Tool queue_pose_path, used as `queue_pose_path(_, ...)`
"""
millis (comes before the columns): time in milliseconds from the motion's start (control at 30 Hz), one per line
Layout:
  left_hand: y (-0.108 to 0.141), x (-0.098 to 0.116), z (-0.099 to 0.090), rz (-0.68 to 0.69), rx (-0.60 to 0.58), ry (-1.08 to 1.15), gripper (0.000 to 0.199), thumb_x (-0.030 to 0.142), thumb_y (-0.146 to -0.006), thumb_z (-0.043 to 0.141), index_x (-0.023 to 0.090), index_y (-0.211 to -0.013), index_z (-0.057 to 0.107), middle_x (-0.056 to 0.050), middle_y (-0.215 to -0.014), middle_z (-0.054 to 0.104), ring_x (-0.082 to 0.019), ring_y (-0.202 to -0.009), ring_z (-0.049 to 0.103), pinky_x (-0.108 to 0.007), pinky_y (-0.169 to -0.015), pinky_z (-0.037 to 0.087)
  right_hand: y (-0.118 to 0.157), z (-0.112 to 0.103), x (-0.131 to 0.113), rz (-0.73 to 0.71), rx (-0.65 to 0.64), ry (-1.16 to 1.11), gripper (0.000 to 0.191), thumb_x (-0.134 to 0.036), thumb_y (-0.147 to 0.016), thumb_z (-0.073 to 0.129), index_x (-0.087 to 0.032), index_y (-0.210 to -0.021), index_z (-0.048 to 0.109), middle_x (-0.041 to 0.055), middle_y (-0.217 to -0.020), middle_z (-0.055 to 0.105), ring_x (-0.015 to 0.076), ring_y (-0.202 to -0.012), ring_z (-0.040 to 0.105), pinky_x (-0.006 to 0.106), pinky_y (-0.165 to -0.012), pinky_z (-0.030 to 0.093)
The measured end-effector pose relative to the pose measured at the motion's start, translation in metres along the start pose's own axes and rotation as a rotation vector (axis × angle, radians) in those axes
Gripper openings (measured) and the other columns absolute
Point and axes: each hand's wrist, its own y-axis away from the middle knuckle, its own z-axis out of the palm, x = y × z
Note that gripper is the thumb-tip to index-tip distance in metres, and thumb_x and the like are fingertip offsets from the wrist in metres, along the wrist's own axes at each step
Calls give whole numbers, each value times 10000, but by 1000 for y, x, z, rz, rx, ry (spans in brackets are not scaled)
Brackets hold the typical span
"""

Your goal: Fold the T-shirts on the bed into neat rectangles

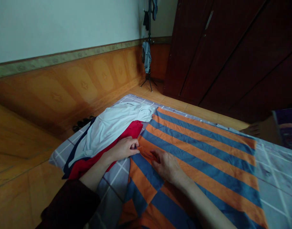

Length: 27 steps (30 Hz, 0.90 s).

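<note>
An orange and blue striped cloth [200, 149], perhaps a garment, lies spread over the bed, its near left part folded so the stripes change direction. At its left edge my left hand [124, 148] is closed, thumb and fingers pinching the fabric. A little to the right, my right hand [166, 165] pinches the same cloth, and a small ridge of orange fabric runs between the two hands. Beside my left forearm lie a white shirt [107, 122] and a red garment [132, 129], partly under the white one. Some fingertips of my right hand are hidden.
The bed [274, 171] has a grey checked sheet. Beyond its far edge stand a coat rack [149, 63] with clothes and a dark red wardrobe [212, 57]. Dark shoes [82, 123] rest on the floor at left. A box [267, 128] stands at right.
</note>
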Motion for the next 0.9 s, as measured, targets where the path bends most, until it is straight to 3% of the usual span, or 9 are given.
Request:
queue_pose_path(100, 2, -1, 1, 20, 17, -45, 150, 287, -762, 679, 183, -835, 598, 41, -625, 534, -146, -696, 507, -233, -598, 348, 3, -2, -4, 2, -12, 113, 372, -184, -792, 496, -192, -1156, 577, 75, -979, 700, 199, -901, 646, 246, -711, 414)
queue_pose_path(167, 5, 1, 2, 76, 97, -88, 142, 265, -784, 662, 180, -879, 599, 20, -689, 564, -160, -743, 516, -249, -640, 381, 6, -5, -7, 13, -14, 203, 317, -212, -813, 503, -199, -1120, 581, 74, -916, 706, 211, -851, 655, 255, -678, 415)
queue_pose_path(300, 17, 20, 7, 319, 304, -118, 83, 236, -871, 573, 169, -826, 595, -32, -811, 618, -175, -835, 526, -319, -796, 413, 23, -15, -12, 30, 94, 365, 377, -244, -854, 493, -170, -1223, 520, 115, -993, 682, 234, -873, 645, 292, -716, 447)
queue_pose_path(400, 27, 38, 18, 506, 212, -75, 164, 242, -918, 511, 169, -815, 616, -40, -835, 635, -170, -858, 551, -323, -817, 426, 51, -28, -14, 32, 189, 396, 490, -205, -833, 514, -146, -1314, 449, 152, -1163, 611, 259, -1018, 597, 342, -814, 468)
queue_pose_path(500, 35, 45, 33, 605, 53, -93, 193, 307, -916, 527, 178, -1014, 632, -71, -1046, 639, -199, -1034, 548, -356, -913, 425, 99, -32, -11, 27, 325, 353, 490, -229, -824, 533, -172, -1305, 466, 132, -1208, 586, 269, -1101, 558, 383, -873, 481)
queue_pose_path(600, 38, 41, 45, 615, -36, -151, 525, 451, -869, 564, 177, -1309, 481, -120, -1371, 476, -261, -1282, 394, -434, -1043, 342, 158, -13, -4, 118, 492, 355, 471, -321, -858, 518, -193, -1310, 475, 136, -1321, 519, 286, -1184, 510, 453, -934, 460)
queue_pose_path(700, 39, 34, 49, 600, -106, -233, 722, 578, -841, 523, 187, -1421, 347, -125, -1494, 308, -311, -1387, 207, -504, -1104, 219, 210, 25, 3, 238, 575, 413, 525, -408, -874, 511, -182, -1344, 450, 155, -1418, 419, 308, -1285, 407, 513, -1001, 396)
queue_pose_path(800, 41, 31, 49, 569, -160, -285, 824, 666, -803, 494, 204, -1453, 287, -125, -1530, 212, -357, -1406, 95, -543, -1106, 155, 238, 63, 7, 321, 563, 452, 586, -448, -870, 519, -159, -1371, 425, 160, -1447, 378, 309, -1347, 308, 526, -1047, 339)
queue_pose_path(900, 43, 30, 49, 560, -182, -311, 867, 715, -775, 475, 228, -1461, 267, -118, -1542, 171, -375, -1406, 55, -554, -1104, 124, 248, 87, 6, 369, 556, 458, 592, -449, -876, 504, -165, -1387, 408, 147, -1453, 376, 302, -1370, 258, 553, -1067, 295)
